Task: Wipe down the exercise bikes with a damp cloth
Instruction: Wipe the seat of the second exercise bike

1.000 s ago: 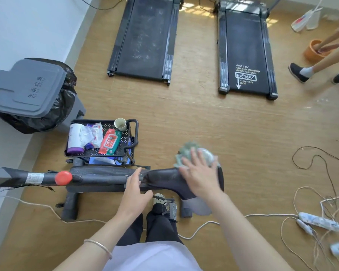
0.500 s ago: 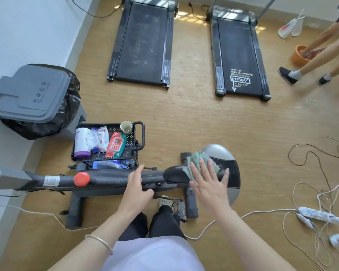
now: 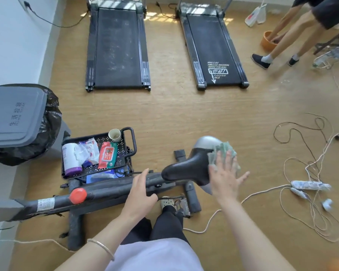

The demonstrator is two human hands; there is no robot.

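We are wiping the saddle [image 3: 186, 169]; our right hand [image 3: 225, 178], fingers spread, presses the green cloth [image 3: 221, 151] to its wide rear edge; our left hand [image 3: 139, 194] rests flat on the frame bar [image 3: 106, 190]; next, we judge, a firm sweep toward the nose.

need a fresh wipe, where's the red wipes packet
Head view, left side: the red wipes packet lies in the black mesh cart, right of the white plastic bag.
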